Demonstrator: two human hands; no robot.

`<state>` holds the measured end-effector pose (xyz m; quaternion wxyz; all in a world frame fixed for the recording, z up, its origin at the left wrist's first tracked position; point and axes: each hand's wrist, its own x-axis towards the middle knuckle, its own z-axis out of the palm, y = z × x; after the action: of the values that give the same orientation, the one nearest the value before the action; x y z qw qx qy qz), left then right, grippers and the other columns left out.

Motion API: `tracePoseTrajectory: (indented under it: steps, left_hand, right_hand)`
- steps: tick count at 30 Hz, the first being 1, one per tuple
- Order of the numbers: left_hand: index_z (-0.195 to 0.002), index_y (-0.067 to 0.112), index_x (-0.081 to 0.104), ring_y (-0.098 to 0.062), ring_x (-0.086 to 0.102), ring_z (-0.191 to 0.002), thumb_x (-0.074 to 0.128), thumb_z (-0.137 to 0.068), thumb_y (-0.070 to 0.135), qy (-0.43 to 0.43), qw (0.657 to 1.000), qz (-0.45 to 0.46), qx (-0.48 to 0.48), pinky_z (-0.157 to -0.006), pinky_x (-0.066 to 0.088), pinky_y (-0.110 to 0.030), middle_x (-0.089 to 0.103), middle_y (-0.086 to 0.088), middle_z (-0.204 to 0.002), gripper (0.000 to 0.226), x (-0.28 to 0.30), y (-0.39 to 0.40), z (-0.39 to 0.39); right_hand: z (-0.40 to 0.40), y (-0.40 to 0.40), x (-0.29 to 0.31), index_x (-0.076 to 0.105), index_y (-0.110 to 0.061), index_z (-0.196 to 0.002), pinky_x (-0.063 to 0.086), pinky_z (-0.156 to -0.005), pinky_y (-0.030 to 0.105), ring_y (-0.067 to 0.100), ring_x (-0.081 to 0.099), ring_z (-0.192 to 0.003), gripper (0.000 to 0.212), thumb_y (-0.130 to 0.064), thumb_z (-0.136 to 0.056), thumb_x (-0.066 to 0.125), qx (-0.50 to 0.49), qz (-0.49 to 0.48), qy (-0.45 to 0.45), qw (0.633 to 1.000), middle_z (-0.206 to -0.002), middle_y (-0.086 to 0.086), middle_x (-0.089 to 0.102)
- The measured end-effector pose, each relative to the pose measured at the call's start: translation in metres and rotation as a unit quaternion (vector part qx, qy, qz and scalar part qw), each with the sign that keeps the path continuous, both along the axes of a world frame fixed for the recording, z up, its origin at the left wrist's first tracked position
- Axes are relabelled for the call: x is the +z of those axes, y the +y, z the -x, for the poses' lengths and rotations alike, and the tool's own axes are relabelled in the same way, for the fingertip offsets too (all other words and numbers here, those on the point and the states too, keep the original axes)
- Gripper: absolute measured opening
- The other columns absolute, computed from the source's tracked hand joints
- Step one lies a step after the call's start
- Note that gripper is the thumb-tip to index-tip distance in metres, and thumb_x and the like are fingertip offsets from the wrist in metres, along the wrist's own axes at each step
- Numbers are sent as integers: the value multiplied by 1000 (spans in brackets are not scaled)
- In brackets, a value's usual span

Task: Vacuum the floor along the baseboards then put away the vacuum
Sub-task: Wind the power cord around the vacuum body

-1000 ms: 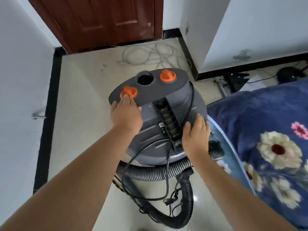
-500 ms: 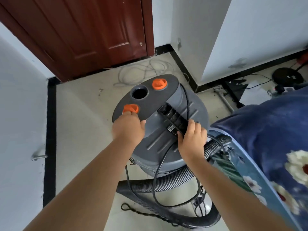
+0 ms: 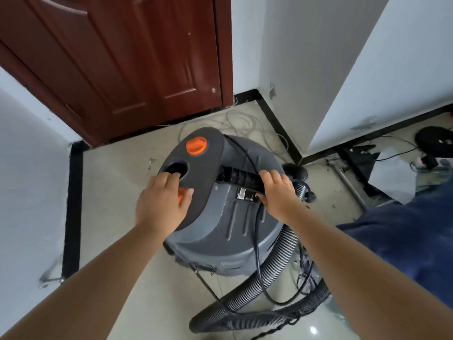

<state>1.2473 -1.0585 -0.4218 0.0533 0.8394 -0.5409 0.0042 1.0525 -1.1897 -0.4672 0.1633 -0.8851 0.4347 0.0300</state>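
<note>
One grey canister vacuum (image 3: 228, 217) stands on the pale tiled floor (image 3: 117, 187), in the strip between a white wall on the left and the corner of a white wall on the right, a short way in front of one dark red door (image 3: 117, 57). Its dark top panel carries two orange knobs: one (image 3: 196, 146) in full view at the far end, the other (image 3: 180, 195) mostly covered by the left hand (image 3: 161, 204). Between them is one round open port (image 3: 176, 168).

The left hand lies on the panel with fingers spread and only slightly bent, its fingertips at the rim of the port and its thumb beside the near knob. The right hand (image 3: 277, 192) curls round the black ribbed carry handle (image 3: 239, 179), pinning the black power cord (image 3: 257, 241) against it.

One ribbed grey hose (image 3: 274, 268) loops round the vacuum's right side and lies on the floor in front. A tangle of pale cable (image 3: 245, 123) lies by the door. Black baseboard (image 3: 73, 204) edges every wall. A blue blanket (image 3: 404, 241) crowds the right side, so open floor lies mainly to the left.
</note>
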Motion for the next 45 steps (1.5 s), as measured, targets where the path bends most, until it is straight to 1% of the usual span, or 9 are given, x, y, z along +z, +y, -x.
tracePoseTrajectory:
  steps: [2, 4, 9, 14, 19, 23, 28, 34, 45]
  left_hand:
    - [-119, -9, 56, -43, 56, -110, 54, -86, 34, 42, 999, -10, -16, -85, 49, -49, 58, -26, -119, 54, -14, -11, -19]
    - [-133, -7, 43, -38, 38, -132, 38, -89, 46, 77, 995, -47, -30, -106, 33, -46, 41, -24, -140, 70, -23, -20, -28]
    - [-117, -13, 56, -44, 56, -112, 33, -90, 41, 61, 998, -24, -10, -90, 44, -53, 58, -28, -120, 65, -45, -27, -40]
    - [-116, -13, 57, -45, 57, -109, 11, -97, 51, 49, 998, -15, 36, -87, 44, -55, 59, -29, -119, 81, -44, -27, -37]
    - [-127, -8, 51, -43, 47, -123, 24, -87, 45, 63, 993, 15, 98, -101, 34, -49, 49, -25, -133, 72, -40, -30, -8]
    - [-117, -11, 57, -45, 55, -112, 32, -88, 34, 49, 994, 29, 98, -93, 41, -54, 57, -28, -123, 59, -44, -49, 34]
    - [-111, -9, 62, -39, 60, -108, 34, -86, 24, 8, 996, 62, 67, -85, 46, -57, 62, -24, -117, 51, -47, -93, 107]
    - [-108, -8, 65, -35, 64, -103, 33, -83, 21, 36, 997, 53, 53, -83, 50, -51, 64, -23, -113, 50, -51, -156, 187]
    - [-103, -7, 68, -33, 65, -101, 34, -80, 20, 99, 995, -4, 19, -82, 52, -48, 66, -22, -109, 49, -43, -264, 304]
  right_hand:
    - [-21, -17, 1, 20, -13, -145, 18, -111, 38, 31, 29, -131, 56, -25, -97, 46, 8, -13, 12, 1000, -141, 9, 32]
    - [-37, -32, -1, 23, -14, -144, 17, -113, 41, 31, 28, -132, 55, -23, -96, 47, 18, -15, 17, 1000, -140, 9, 32]
    - [-66, -59, -9, 27, -15, -142, 13, -113, 44, 30, 25, -133, 54, -19, -93, 50, 69, -18, -1, 997, -139, 8, 32]
    - [-77, -72, -5, 26, -13, -142, 7, -114, 46, 27, 24, -134, 53, -17, -94, 48, 129, -22, -13, 991, -140, 7, 31]
    - [-56, -86, -3, 25, -12, -142, 6, -114, 46, 26, 28, -130, 52, -20, -95, 46, 201, -6, 5, 980, -137, 6, 34]
    - [-22, -112, 1, 24, -12, -143, 5, -114, 47, 25, 28, -130, 54, -21, -95, 47, 230, -2, 31, 973, -138, 7, 34]
    - [34, -157, 9, 23, -15, -144, 7, -114, 47, 25, 27, -132, 56, -21, -94, 49, 208, 7, 75, 975, -139, 5, 34]
    - [104, -206, 15, 27, -9, -141, 31, -102, 43, 32, 30, -128, 54, -11, -92, 49, 130, -23, 84, 988, -136, 14, 35]
    - [211, -316, 9, 27, -13, -143, 37, -101, 47, 32, 32, -128, 54, -9, -93, 49, 106, 34, 115, 987, -139, 13, 35]
